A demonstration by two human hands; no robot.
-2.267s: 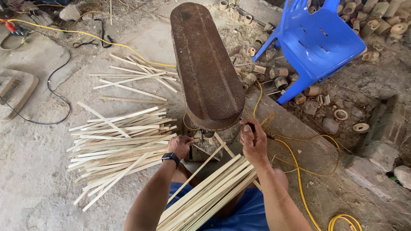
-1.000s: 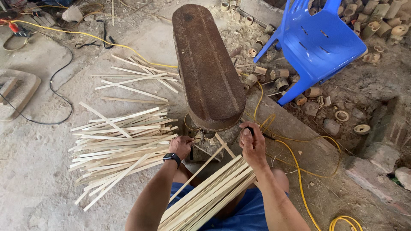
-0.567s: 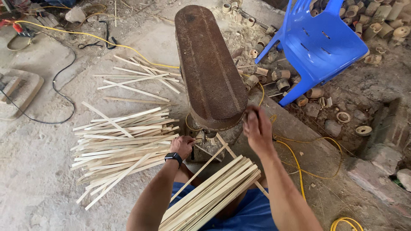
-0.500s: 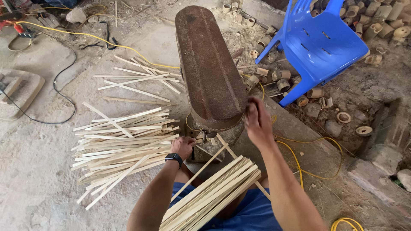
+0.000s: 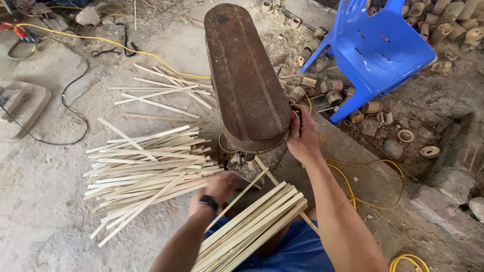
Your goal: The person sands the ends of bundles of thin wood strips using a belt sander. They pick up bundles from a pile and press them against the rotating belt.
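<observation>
A long rusty metal machine housing (image 5: 244,75) stands in front of me. My right hand (image 5: 304,137) rests against its right side, fingers closed on a small dark knob (image 5: 298,114). My left hand (image 5: 218,187), with a dark watch (image 5: 207,202) on the wrist, is blurred just below the machine's near end, beside a single thin strip (image 5: 247,189); I cannot tell whether it holds the strip. A bundle of pale bamboo strips (image 5: 257,224) lies across my lap.
A loose pile of bamboo strips (image 5: 146,163) covers the floor on the left, with more strips (image 5: 161,93) behind it. A blue plastic chair (image 5: 383,45) stands at the right. Bamboo ring offcuts (image 5: 327,90) and a yellow cable (image 5: 353,181) lie around it.
My right hand has risen along the machine's right side, from near its front end to higher up. My left hand has drawn back a little toward me from the machine's mouth.
</observation>
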